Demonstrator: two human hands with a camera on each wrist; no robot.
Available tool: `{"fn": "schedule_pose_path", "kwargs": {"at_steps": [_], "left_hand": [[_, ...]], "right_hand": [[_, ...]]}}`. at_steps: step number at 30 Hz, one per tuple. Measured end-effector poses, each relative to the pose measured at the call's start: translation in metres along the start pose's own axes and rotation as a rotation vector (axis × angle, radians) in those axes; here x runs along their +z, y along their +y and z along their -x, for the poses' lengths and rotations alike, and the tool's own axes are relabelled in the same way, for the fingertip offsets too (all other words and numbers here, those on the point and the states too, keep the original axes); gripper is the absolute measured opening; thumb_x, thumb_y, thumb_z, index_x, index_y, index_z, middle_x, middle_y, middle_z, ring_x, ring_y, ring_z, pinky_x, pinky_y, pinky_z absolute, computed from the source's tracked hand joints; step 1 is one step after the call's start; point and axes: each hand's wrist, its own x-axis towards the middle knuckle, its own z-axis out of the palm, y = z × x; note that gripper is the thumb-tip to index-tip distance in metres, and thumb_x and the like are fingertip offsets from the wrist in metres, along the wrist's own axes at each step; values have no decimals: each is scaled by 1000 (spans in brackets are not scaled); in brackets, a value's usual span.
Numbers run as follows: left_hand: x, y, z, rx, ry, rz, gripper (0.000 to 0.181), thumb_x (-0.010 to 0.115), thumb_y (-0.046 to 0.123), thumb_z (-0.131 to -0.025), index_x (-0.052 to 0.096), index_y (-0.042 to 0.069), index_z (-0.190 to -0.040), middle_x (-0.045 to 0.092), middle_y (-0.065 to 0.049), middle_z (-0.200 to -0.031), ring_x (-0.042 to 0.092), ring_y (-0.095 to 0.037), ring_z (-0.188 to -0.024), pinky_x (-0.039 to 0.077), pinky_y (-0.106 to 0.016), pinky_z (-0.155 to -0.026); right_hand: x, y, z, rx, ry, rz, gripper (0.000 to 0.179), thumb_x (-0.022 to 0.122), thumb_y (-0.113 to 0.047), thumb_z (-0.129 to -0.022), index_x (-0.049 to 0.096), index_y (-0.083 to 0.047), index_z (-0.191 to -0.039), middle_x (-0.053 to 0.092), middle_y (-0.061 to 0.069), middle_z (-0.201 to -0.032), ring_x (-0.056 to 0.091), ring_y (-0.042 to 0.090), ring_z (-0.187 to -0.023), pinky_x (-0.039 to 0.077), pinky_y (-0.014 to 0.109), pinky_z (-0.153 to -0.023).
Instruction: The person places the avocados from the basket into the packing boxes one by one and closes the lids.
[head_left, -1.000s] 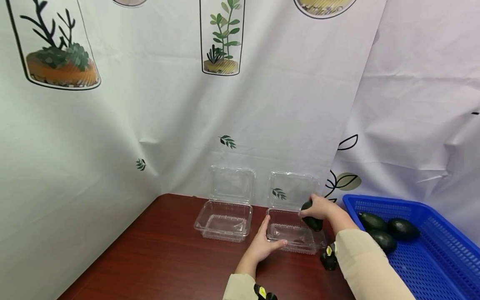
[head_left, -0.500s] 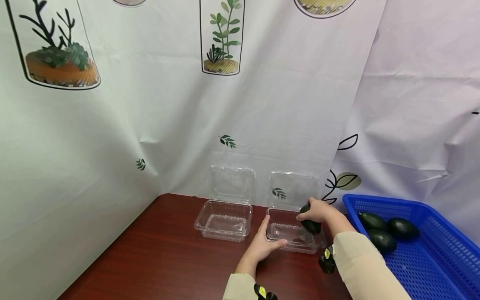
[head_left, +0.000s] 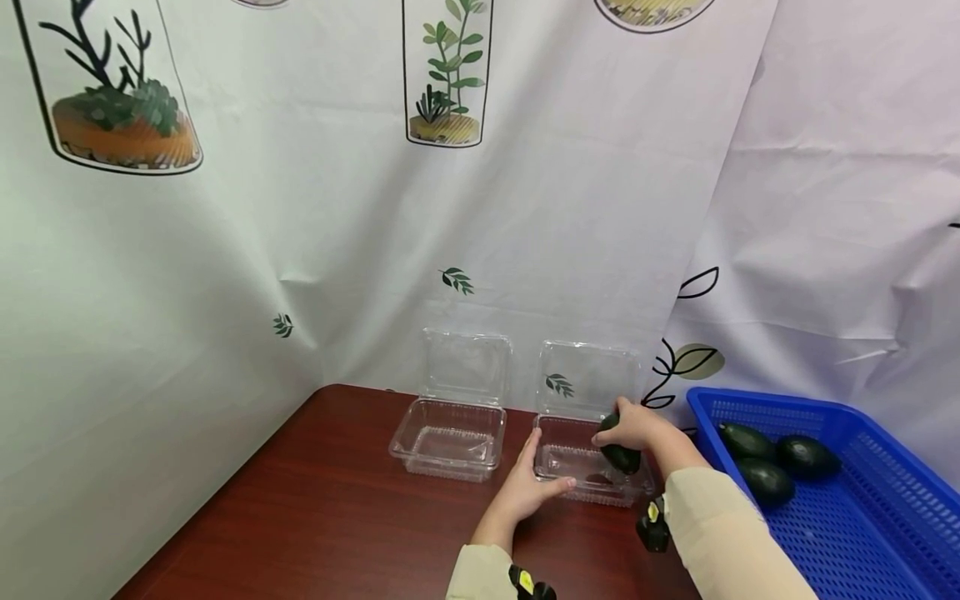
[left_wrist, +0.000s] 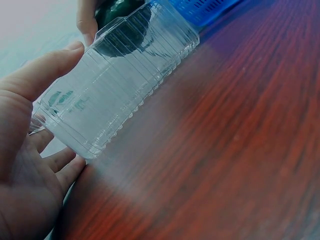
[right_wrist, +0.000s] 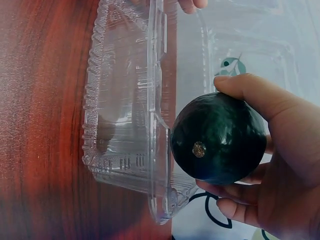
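A dark green avocado (head_left: pixel 620 457) is in my right hand (head_left: pixel 637 425), pinched between thumb and fingers, tilted over the right end of a clear plastic clamshell container (head_left: pixel 564 460). From the right wrist view, the avocado (right_wrist: pixel 220 137) shows its stem end, level with the container's rim (right_wrist: pixel 157 125). My left hand (head_left: pixel 519 493) rests at the container's near left corner. Its thumb lies along the front and its fingers stretch along the left side, as the left wrist view also shows. The container's lid (head_left: pixel 588 379) stands raised behind it.
Left of it stands a second clear clamshell (head_left: pixel 450 442), lid up. A blue basket (head_left: pixel 862 533) at the right holds several avocados (head_left: pixel 806 458). A printed cloth (head_left: pixel 360 250) hangs behind the reddish-brown table (head_left: pixel 322 517).
My right hand has lowered slightly and moved a little left with the avocado, towards the container. My left hand has kept its place at the corner.
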Motion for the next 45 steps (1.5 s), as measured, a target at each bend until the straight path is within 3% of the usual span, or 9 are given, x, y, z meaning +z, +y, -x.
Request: {"fn": "schedule_pose_path", "kwargs": {"at_steps": [15,31,39,45], "left_hand": [[0,-1,-1,-1,-8,3,97,77,30,-75,18,7,-148,19,-18,-150,24,-38,-134,28,-56,-100],[0,2,-1,-26,-7,4,95,77,29,-76,18,9,-148,18,-16,-151,23,-37,-134,28,-56,-100],[0,1,-1,-15,-2,-11,95,77,28,-76,18,7,-148,19,-17,-151,24,-38,-133,28,-56,-100],[0,0,0,-3,-2,-16,97,78,29,-75,18,6,-148,20,-17,-150,24,-38,-133,28,-56,-100]], "right_hand": [[5,-1,0,-21,11,42,55,77,-38,-69,51,-1,-100,57,12,-87,54,25,-77,46,41,-66],[16,6,3,23,-8,82,56,77,-44,-68,56,-6,-103,55,10,-89,45,31,-88,41,49,-73],[20,6,1,14,-10,102,65,78,-46,-66,56,-3,-109,58,20,-109,37,48,-113,34,61,-86],[22,5,1,28,-3,119,76,78,-47,-65,53,-1,-120,55,26,-114,36,50,-115,33,61,-88]]}}
